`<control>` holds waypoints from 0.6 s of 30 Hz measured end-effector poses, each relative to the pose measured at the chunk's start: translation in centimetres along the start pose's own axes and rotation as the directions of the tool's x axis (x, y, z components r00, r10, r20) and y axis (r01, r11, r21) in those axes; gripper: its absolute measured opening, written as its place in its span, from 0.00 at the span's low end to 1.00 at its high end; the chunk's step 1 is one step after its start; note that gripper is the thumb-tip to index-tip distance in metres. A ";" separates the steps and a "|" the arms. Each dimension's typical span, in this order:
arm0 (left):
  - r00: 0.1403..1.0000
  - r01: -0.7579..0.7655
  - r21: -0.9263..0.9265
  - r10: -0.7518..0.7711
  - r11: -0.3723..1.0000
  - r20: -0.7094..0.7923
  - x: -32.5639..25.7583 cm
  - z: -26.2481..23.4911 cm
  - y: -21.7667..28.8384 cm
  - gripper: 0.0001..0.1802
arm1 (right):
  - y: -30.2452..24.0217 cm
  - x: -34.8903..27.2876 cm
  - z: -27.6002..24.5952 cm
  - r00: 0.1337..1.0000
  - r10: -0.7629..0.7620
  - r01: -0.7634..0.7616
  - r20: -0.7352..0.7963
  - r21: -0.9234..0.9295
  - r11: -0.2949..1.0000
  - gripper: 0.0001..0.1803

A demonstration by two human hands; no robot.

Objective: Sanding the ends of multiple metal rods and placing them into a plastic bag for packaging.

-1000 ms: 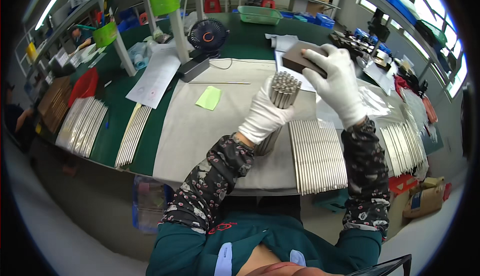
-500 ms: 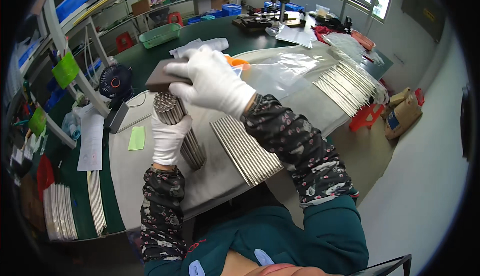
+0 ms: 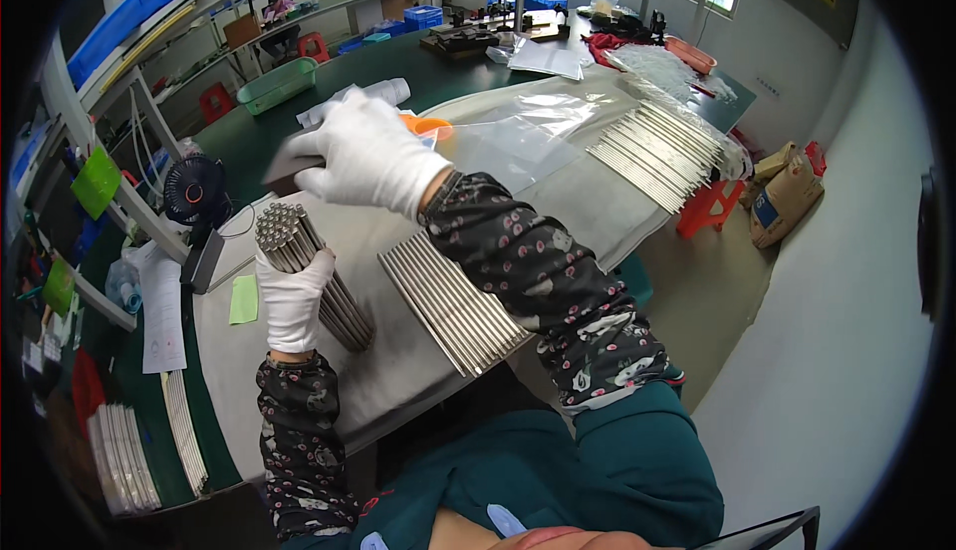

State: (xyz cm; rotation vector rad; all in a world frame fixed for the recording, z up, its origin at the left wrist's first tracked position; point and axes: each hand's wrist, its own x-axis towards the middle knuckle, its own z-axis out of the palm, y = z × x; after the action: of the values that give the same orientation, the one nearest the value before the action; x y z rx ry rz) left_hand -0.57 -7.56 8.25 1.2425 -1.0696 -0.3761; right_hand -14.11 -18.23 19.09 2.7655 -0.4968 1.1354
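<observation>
My left hand [image 3: 292, 296], in a white glove, grips a bundle of thin metal rods [image 3: 284, 231], held tilted with the rod ends facing up. My right hand [image 3: 368, 157], also gloved, holds a dark flat block [image 3: 287, 171] just above and behind the bundle's top end. Whether the block touches the rods I cannot tell. Below my right forearm a row of loose metal rods [image 3: 453, 301] lies flat on the grey mat [image 3: 568, 202].
More rods [image 3: 657, 152] lie in a row at the far right, by a clear plastic bag [image 3: 518, 137]. A small black fan [image 3: 192, 192], a green note [image 3: 243, 299] and a white sheet [image 3: 159, 306] sit left. A red stool [image 3: 705, 210] stands off the table's edge.
The view has swung, so the table now sits further left. My right hand with the block stays over the bundle's top end; my left hand still holds the rods.
</observation>
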 end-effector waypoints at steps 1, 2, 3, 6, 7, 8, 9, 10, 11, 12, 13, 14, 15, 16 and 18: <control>1.000 -0.017 0.005 0.017 1.000 -0.004 0.0 0.1 0.0 0.17 | 0.8 0.3 -0.7 0.997 0.069 -0.061 0.028 -0.224 0.973 0.18; 1.000 -0.019 0.005 0.019 1.000 -0.003 0.2 0.2 -0.2 0.17 | 0.8 -0.1 -0.9 0.992 0.120 -0.120 -0.029 -0.010 0.993 0.18; 0.996 -0.087 0.069 0.087 0.994 0.001 0.0 0.0 -0.5 0.16 | 0.2 -0.2 -0.2 0.996 0.065 -0.043 -0.053 0.339 0.940 0.18; 0.992 -0.116 0.072 0.119 0.991 -0.041 -0.6 -1.1 0.0 0.12 | 0.0 -0.5 1.3 0.988 0.015 -0.098 0.151 0.558 0.824 0.19; 0.993 -0.096 -0.013 0.095 0.995 -0.070 -0.7 -1.3 0.5 0.10 | 1.3 -1.2 0.9 0.971 0.143 -0.144 0.191 -0.009 0.989 0.19; 0.995 -0.083 -0.018 0.082 0.996 -0.055 -1.0 -1.3 0.9 0.09 | 4.2 -3.3 3.0 0.980 0.189 -0.164 0.069 -0.267 0.950 0.19; 0.995 -0.095 -0.035 0.094 0.995 -0.021 -1.0 -1.3 0.6 0.14 | 5.9 -5.3 2.4 0.929 0.336 -0.319 0.158 -0.120 0.940 0.19; 0.998 -0.067 -0.006 0.067 0.998 0.020 -1.1 -0.9 0.9 0.16 | 8.8 -8.6 3.1 0.918 0.389 -0.377 0.081 -0.130 0.917 0.21; 0.998 -0.068 -0.046 0.067 0.997 -0.005 -1.2 0.1 0.9 0.19 | 10.5 -12.0 3.0 0.876 0.480 -0.459 0.050 -0.221 0.860 0.22; 0.998 -0.061 -0.046 0.062 0.997 0.012 -0.9 0.7 0.8 0.20 | 11.1 -14.5 2.0 0.829 0.559 -0.520 0.020 -0.343 0.782 0.25; 0.998 -0.052 -0.040 0.053 0.998 0.034 -0.8 0.6 0.8 0.22 | 11.0 -16.3 1.7 0.726 0.686 -0.614 0.049 -0.403 0.679 0.29; 0.997 -0.067 -0.061 0.069 0.996 0.025 -0.7 0.3 0.8 0.22 | 10.8 -18.1 1.4 0.665 0.741 -0.653 0.090 -0.410 0.636 0.34; 0.996 -0.078 -0.088 0.081 0.993 0.028 -0.6 0.2 0.5 0.23 | 10.2 -19.2 1.1 0.579 0.787 -0.597 0.214 -0.547 0.587 0.38; 0.996 -0.085 -0.079 0.086 0.993 0.007 -0.6 0.1 0.2 0.23 | 9.1 -19.3 1.0 0.559 0.807 -0.565 0.189 -0.626 0.538 0.42; 0.989 -0.148 -0.065 0.147 0.987 -0.021 -0.7 0.2 0.0 0.24 | 8.3 -17.0 0.8 0.691 0.705 -0.577 0.162 -0.464 0.672 0.43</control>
State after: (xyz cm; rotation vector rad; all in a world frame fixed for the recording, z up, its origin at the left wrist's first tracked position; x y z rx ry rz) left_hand -1.05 -7.13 7.90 1.0986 -1.1192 -0.2846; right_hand -27.72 -21.85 6.39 2.4530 -1.6694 0.5228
